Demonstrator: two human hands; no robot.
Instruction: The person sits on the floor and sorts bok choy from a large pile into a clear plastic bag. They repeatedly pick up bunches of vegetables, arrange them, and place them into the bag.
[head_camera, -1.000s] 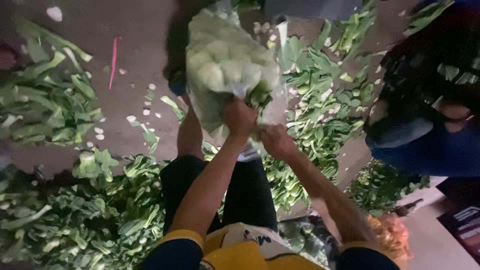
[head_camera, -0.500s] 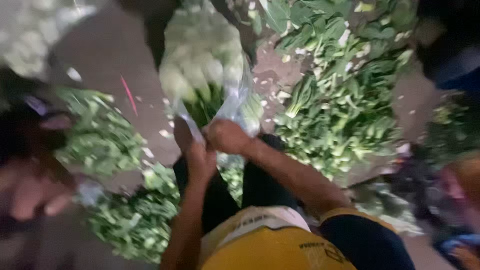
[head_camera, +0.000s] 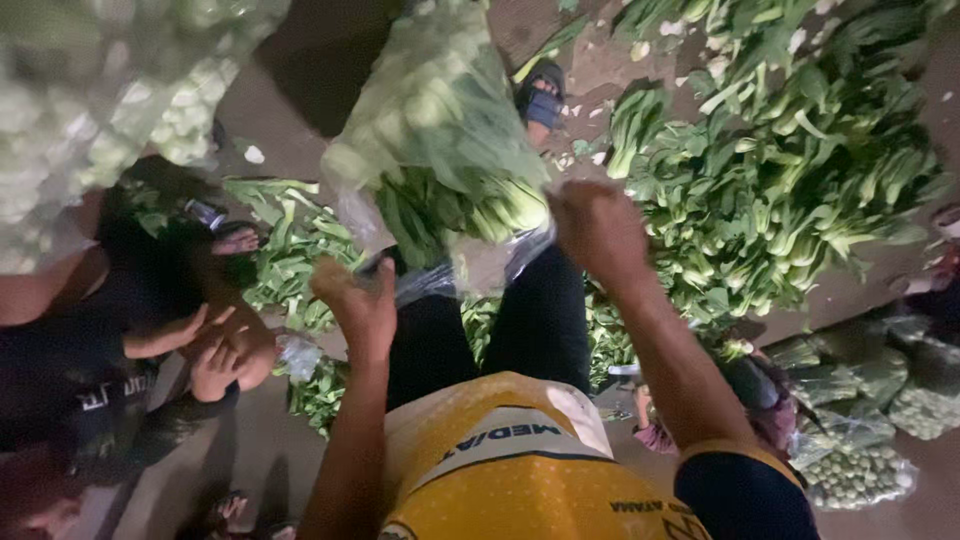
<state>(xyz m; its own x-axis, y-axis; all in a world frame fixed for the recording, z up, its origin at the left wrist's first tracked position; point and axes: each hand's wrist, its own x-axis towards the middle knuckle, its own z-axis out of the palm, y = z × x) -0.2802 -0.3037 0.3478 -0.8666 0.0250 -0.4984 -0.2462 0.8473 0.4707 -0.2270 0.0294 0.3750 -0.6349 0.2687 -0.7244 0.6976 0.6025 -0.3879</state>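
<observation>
Your left hand sits at centre-left of the frame, fingers curled shut on the lower left edge of the clear plastic bag. Your right hand is right of centre, fist closed on the bag's lower right edge. The two hands are well apart, with the bag's open mouth stretched between them.

The bag fills the upper centre of the frame, hanging in front of you above your dark trousers. It's packed with leafy greens: pale stem ends toward the top, darker green leaves bunched near your hands. Motion blur hides the exact finger placement on the plastic.

Right side of the frame: a big heap of loose greens on the ground. Lower right: more filled bags lying beside it. Left of centre: a smaller scatter of greens on the floor. Upper left corner: another pale bagged load, blurred.

Another person in dark clothing crouches at the left edge, hands together near the small scatter, clear of your bag. A sandalled foot shows just behind the bag at top centre.
</observation>
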